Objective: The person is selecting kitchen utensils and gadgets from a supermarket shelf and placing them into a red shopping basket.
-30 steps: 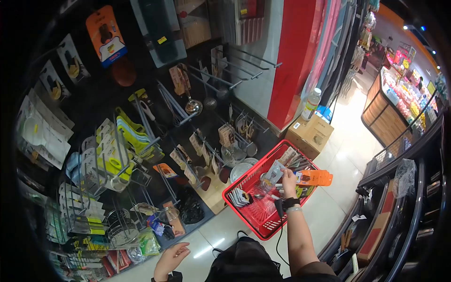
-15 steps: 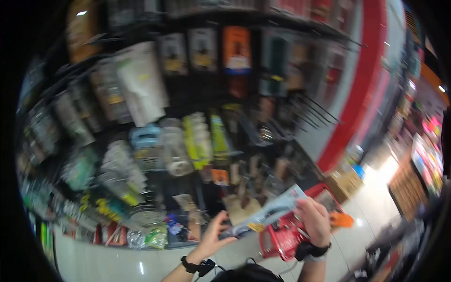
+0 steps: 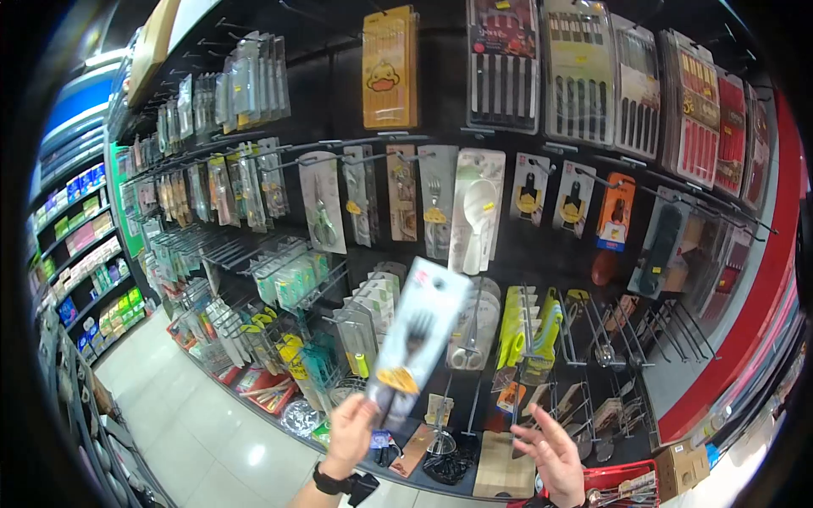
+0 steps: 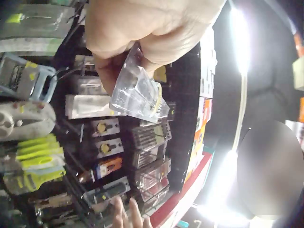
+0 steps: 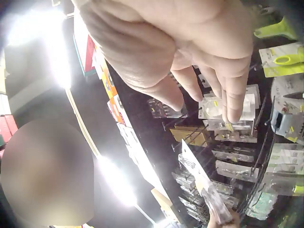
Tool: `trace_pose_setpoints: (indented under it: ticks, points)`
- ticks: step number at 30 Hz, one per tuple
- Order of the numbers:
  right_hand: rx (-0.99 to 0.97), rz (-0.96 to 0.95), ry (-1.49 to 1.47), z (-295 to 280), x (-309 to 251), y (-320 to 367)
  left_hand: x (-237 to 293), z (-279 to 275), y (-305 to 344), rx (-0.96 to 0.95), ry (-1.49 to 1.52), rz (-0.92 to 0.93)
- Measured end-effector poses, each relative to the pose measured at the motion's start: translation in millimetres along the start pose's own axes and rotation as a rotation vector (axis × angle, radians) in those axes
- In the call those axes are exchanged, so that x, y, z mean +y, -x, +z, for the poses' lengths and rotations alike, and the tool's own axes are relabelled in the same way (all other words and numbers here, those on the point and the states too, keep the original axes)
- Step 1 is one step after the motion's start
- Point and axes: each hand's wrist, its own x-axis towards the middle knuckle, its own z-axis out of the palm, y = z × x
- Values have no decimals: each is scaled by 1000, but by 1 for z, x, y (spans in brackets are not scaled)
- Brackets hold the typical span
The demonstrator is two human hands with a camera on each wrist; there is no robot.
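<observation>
My left hand point(image 3: 349, 438) grips the lower end of a packaged fork point(image 3: 417, 334), a pale hang card with dark tines showing and a yellow patch. The pack is held up tilted in front of the rack. In the left wrist view the hand point(image 4: 152, 28) pinches its clear plastic shell point(image 4: 137, 92). My right hand point(image 3: 550, 457) is held apart to the right with nothing in it, its fingers spread. In the right wrist view that hand point(image 5: 185, 52) is near, with the pack point(image 5: 204, 183) seen further off. On the rack hangs a similar fork pack point(image 3: 436, 203).
A white spoon pack point(image 3: 478, 212) and several other utensils hang from hooks on the black rack. Low at the right stands a red basket point(image 3: 622, 470) with packs in it, beside a cardboard box point(image 3: 683, 470). A cutting board point(image 3: 506, 464) lies at the rack's foot.
The right hand lifted the pack out of the red basket, and the left hand now holds it, higher and further left. The right hand has let go. The head view has turned left.
</observation>
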Motion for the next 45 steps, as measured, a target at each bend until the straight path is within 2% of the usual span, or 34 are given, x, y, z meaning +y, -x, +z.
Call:
trace_pose_setpoints:
  ticks: [2, 3, 6, 13, 21, 26, 28, 32, 34, 35, 36, 37, 38, 39, 40, 41, 42, 44, 45]
  points:
    - [31, -17, 107, 16, -11, -2, 26, 18, -24, 16, -15, 48]
    - [-31, 34, 158, 7, -6, 0, 26, 13, -39, -8, -23, 110]
    - [-59, 65, 154, 1, 2, 7, 35, 28, -73, -27, 18, 153]
    - [-9, 109, 128, -5, 7, 18, 55, 60, -113, -132, 98, 155]
    - [85, 127, 183, -23, 13, 31, 50, 62, -125, -102, 106, 75]
    - [149, 86, 250, -30, 13, 41, 18, 56, -161, -141, 118, -36]
    - [172, 139, 129, -49, 26, 43, 1, 55, -176, -159, 154, -68]
    - [297, 122, 279, -61, 21, 60, -21, 59, -206, -278, 169, -43]
    - [362, 132, 357, -75, 22, 73, -30, 54, -225, -335, 216, -107]
    - [400, 129, 357, -84, 23, 82, -23, 61, -214, -384, 156, -111]
    - [450, 104, 347, -89, 20, 90, -26, 58, -222, -446, 195, -189]
    - [498, 102, 422, -106, 25, 102, -29, 55, -230, -374, 213, -281]
    - [589, 78, 430, -115, 24, 114, -22, 60, -219, -412, 167, -262]
    - [668, 84, 517, -118, 11, 124, -40, 28, -264, -407, 238, -381]
    - [777, 121, 450, -137, 17, 143, -45, 15, -281, -442, 203, -414]
    - [836, 12, 499, -152, 22, 156, -45, 13, -288, -339, 245, -464]
    - [916, 12, 596, -160, 16, 170, -42, 17, -288, -227, 280, -501]
    - [1090, 107, 486, -180, 15, 198, -26, 29, -278, -116, 408, -651]
    - [1152, 154, 502, -191, 16, 211, -22, 32, -272, -111, 423, -650]
